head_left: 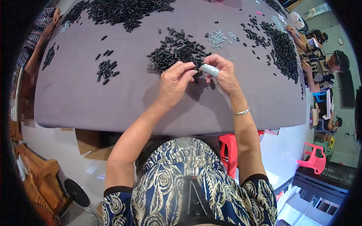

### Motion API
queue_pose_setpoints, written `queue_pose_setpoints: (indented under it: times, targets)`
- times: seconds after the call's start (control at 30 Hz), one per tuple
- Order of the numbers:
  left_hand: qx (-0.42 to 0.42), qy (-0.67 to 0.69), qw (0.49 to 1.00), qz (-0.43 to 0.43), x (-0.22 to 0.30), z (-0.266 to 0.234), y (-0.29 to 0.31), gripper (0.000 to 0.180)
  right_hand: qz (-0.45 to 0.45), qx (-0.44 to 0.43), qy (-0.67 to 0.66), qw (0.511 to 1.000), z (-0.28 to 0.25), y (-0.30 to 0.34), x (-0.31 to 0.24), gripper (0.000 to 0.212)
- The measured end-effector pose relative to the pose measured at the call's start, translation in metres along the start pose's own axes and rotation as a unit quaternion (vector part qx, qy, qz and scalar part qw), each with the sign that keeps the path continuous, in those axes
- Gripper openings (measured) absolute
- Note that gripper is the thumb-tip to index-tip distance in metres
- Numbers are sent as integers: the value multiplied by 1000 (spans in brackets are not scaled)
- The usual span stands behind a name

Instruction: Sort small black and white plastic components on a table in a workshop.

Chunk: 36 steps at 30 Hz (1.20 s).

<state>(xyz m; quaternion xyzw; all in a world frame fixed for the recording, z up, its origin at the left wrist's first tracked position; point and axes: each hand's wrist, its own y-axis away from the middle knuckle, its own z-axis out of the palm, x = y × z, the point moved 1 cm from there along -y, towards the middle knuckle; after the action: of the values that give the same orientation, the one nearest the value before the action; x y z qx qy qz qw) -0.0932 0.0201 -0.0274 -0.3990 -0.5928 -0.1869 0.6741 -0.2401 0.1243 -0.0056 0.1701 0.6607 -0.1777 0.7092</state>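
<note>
My left hand [175, 78] and my right hand [222, 71] meet over the grey table [113, 98], fingertips pinched together on a small black tubular part [195, 70]. A patterned wrap covers my right thumb. Just beyond my fingers lies a heap of small black tubular parts [177, 51]. A silver bracelet [241, 112] circles my right wrist.
A small cluster of black parts [106, 69] lies to the left. Larger black heaps sit at the far edge [124, 11] and the right side [283, 49]. Small clear pieces [218, 37] lie beyond. Other people sit at the right [320, 67] and left [37, 37] edges. Red stool [230, 150] below.
</note>
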Motion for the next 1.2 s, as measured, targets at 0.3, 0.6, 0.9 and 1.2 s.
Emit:
queue_pose_setpoints:
  times: [0.3, 0.6, 0.9, 1.2]
  targets:
    - [12, -2, 1000, 3, 0, 1, -1, 16, -5, -22, -112, 993, 11, 6, 6, 15]
    - [1, -7, 1000, 18, 2, 2, 0, 16, -43, -21, -41, 998, 11, 5, 1, 11]
    - [-3, -21, 999, 34, -1, 1, 0, 14, -34, -34, 132, 990, 12, 4, -19, 6]
    - [11, -28, 999, 37, -1, 0, 2, 14, 27, -109, 220, 969, 17, -12, -42, 6]
